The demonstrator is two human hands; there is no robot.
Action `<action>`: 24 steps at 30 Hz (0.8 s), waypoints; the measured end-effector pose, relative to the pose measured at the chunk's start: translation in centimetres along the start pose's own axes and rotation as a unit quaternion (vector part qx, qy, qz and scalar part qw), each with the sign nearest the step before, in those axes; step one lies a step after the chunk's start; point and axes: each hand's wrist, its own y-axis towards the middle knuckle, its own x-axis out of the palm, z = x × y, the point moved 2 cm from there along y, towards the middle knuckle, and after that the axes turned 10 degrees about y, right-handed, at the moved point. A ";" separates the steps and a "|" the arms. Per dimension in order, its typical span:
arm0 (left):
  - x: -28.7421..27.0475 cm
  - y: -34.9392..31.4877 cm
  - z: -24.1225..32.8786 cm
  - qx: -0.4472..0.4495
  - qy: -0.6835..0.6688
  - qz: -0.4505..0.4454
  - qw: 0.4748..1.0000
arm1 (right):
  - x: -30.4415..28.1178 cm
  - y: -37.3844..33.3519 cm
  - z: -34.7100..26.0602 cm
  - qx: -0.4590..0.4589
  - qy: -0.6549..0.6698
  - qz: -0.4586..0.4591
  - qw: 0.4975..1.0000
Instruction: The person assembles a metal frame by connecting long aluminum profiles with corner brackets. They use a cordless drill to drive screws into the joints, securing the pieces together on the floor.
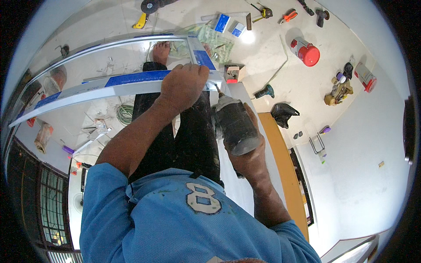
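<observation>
A long white aluminium frame (98, 92) with blue protective tape lies across my thighs. Near its right corner my left hand (185, 85) is closed over the bar, fingers wrapped round it. My right hand (249, 151) grips a dark power drill (237, 125), and its fingers are partly hidden behind the tool's body. From the drill's chuck a thin bit (218, 89) points up at the frame's end, just right of my left hand. Whether the bit touches the metal or drives a screw is too small to tell.
An orange-brown board edge (280, 162) runs along my right side. On the floor ahead lie a tape measure (265, 13), orange pliers (288, 16), a red-lidded bucket (305, 52), a teal drill (265, 91) and a black bag (284, 115). An angle grinder (150, 6) sits at the far left.
</observation>
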 end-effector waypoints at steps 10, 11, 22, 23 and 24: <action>-0.1 0.7 0.3 -0.008 -0.015 -0.012 1.000 | 0.3 0.8 -1.1 0.051 0.064 -0.009 0.997; -0.1 0.8 0.3 -0.006 -0.017 -0.022 1.000 | -0.1 0.8 -1.1 0.053 0.070 -0.015 0.996; 0.0 0.7 0.4 -0.010 -0.007 0.003 1.000 | -0.2 0.7 -0.8 0.037 0.013 -0.023 0.999; -0.1 0.7 0.4 -0.010 -0.006 0.007 1.000 | -0.2 0.7 -0.8 0.032 0.005 -0.023 0.999; 0.0 0.7 0.4 -0.008 -0.004 0.005 1.000 | -0.2 0.7 -0.9 0.028 -0.004 -0.023 0.999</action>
